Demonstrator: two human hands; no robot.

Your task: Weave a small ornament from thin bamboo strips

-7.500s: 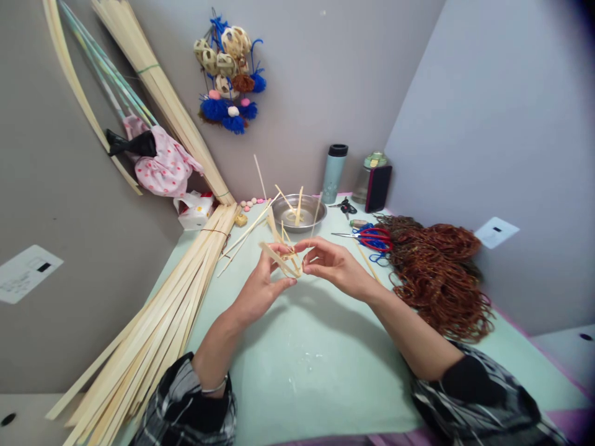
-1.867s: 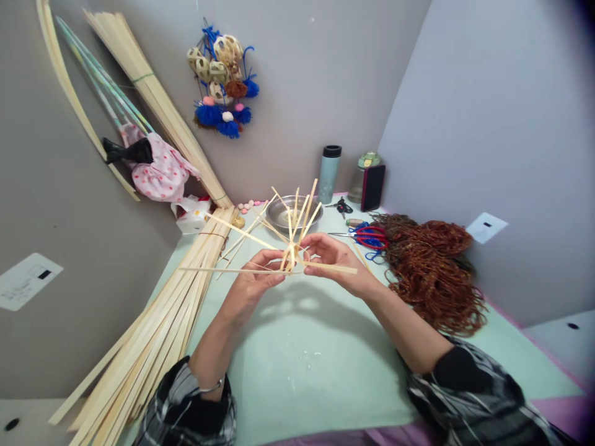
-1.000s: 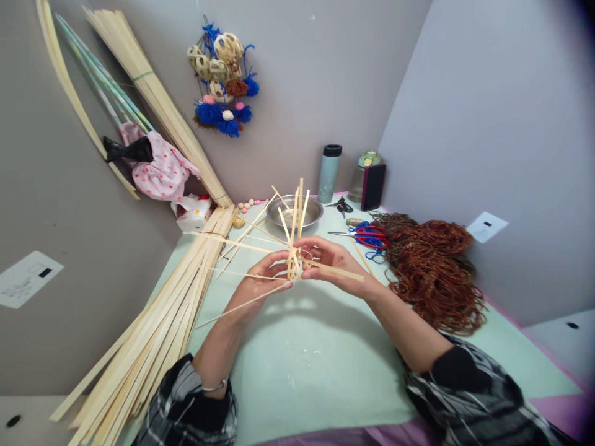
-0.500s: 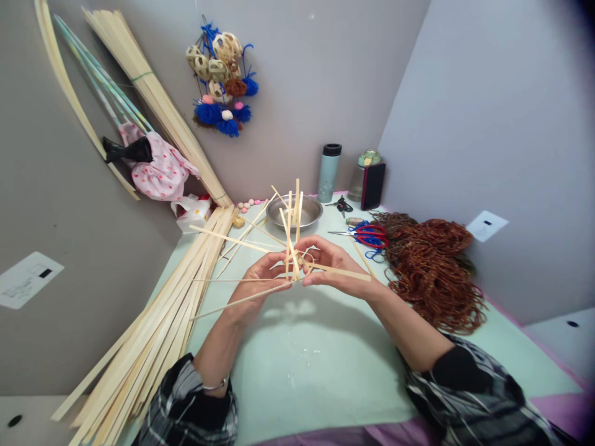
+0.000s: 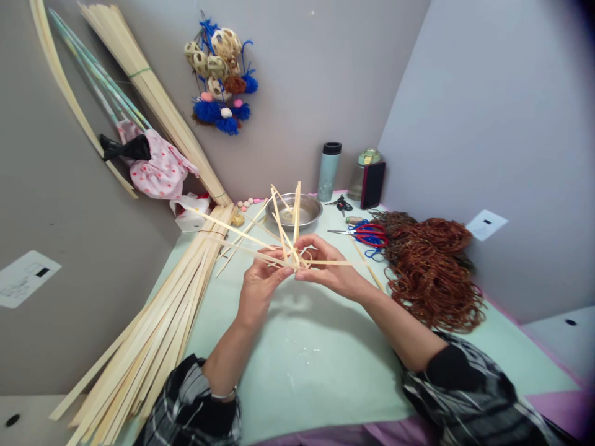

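Between my two hands is a small weaving of pale bamboo strips, its loose ends sticking out upward, left and right. My left hand pinches its left side, thumb against the strips near the centre. On the right side, my right hand holds it with thumb below and fingers curled behind. A small loop of strip shows beside the right fingers. The work is held above the table, in front of a metal bowl. Fingertips partly hide the woven centre.
Long flat bamboo strips lie along the table's left side. Red-handled scissors and brown cord bundles lie to the right. A blue tumbler, a bottle and a phone stand at the back. Woven balls hang on the wall.
My left hand has turned more upright. The strips on the left that pointed down toward my forearm now point up and left, and the upright ends have spread apart.
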